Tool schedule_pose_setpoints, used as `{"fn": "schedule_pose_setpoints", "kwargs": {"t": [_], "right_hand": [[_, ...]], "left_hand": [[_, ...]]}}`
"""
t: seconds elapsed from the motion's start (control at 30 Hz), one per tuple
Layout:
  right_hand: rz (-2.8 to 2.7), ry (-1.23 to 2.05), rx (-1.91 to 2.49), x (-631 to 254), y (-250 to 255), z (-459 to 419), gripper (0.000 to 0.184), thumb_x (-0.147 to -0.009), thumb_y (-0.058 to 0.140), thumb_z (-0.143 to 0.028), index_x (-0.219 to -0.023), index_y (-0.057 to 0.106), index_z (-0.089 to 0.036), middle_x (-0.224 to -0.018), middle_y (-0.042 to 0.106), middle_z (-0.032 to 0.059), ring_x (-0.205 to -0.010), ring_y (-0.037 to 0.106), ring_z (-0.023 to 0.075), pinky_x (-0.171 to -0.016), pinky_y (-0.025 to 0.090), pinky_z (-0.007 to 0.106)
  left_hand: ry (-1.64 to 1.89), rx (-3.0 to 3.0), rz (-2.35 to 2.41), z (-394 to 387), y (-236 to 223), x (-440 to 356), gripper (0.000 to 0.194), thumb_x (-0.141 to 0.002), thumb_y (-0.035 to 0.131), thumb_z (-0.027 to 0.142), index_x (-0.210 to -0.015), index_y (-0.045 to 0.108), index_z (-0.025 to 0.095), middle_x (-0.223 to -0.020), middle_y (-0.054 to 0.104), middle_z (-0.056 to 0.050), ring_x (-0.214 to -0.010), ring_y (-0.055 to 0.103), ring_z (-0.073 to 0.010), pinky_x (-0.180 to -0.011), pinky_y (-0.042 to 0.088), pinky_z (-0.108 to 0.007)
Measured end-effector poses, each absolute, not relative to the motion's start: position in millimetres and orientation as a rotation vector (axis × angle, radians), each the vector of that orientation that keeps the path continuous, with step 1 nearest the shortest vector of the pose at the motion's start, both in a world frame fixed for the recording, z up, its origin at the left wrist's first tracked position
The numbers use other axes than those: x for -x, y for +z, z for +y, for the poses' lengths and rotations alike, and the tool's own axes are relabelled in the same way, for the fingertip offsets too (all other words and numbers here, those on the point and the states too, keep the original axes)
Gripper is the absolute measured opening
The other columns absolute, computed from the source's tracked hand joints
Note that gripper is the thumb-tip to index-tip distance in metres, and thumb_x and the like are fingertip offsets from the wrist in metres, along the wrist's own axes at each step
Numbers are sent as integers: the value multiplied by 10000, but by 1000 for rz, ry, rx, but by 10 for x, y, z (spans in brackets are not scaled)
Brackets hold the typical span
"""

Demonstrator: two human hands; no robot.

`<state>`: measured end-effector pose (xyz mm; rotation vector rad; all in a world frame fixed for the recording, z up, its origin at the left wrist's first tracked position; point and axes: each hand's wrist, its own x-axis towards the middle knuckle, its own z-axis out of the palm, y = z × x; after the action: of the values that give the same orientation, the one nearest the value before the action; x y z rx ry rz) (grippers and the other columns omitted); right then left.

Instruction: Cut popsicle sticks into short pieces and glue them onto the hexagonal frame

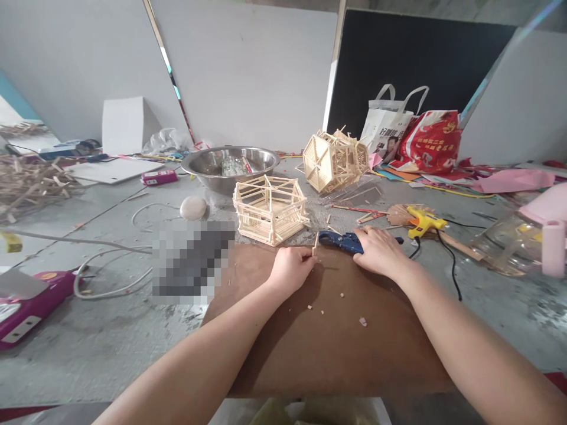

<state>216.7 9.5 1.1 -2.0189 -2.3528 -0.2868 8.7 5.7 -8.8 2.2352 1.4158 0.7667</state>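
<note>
Pale wood makes up the short stick (316,242) standing near the centre of the frame, its lower end pinched between the thumb and forefinger of the left hand (291,271). Just right of it, the right hand (381,251) has its fingers wrapped round the handles of navy-blue pliers (341,241), their nose pointing left toward the stick; whether the jaws are parted is too small to tell. The stick looks very light, stiff and easily snapped, so a gentle pinch near one end should be enough. The pliers are probably much heavier and firm in the palm, best held well back on the handles. Beyond the left hand, at mid-frame, sits an openwork hexagonal stick frame (271,213); its thin joints look fragile, and it would be safer lifted by the dense base than by the upper rails. Small wood offcuts (342,295) lie on the brown board (328,348) at lower centre, while a yellow glue gun (424,223) rests on the grey table (491,330) at right.
</note>
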Motion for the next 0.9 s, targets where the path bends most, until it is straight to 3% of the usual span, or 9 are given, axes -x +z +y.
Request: {"fn": "schedule_pose_setpoints", "kwargs": {"t": [0.2, 0.47, 0.9], "right_hand": [[-2148, -289, 1982, -2120, 45, 85, 462, -685, 433, -275, -1121, 425, -121, -1034, 512, 140, -912, 499, 246, -749, 371, 323], [-2241, -84, 1707, -1989, 26, -44, 485, -636, 438, -127, -1120, 412, -114, -1024, 493, 123, -945, 466, 221, -792, 357, 307], [-2242, -88, 1709, -1793, -46, -98, 462, -632, 439, -174, -1090, 412, -115, -1002, 472, 125, -931, 459, 230, -772, 354, 313]], "left_hand": [[854, -2259, 1617, 36, -14, -70, 257, -709, 431, 250, -498, 540, 154, -461, 489, 17, -463, 408, -71, -467, 260, -182], [880, -2327, 1777, 54, 29, -34, 258, -733, 404, 258, -558, 568, 163, -549, 557, -6, -519, 458, -90, -511, 300, -196], [646, -2623, 1874, 5, 91, -58, 247, -769, 370, 249, -672, 582, 168, -688, 577, -30, -660, 525, -123, -552, 339, -214]]}}
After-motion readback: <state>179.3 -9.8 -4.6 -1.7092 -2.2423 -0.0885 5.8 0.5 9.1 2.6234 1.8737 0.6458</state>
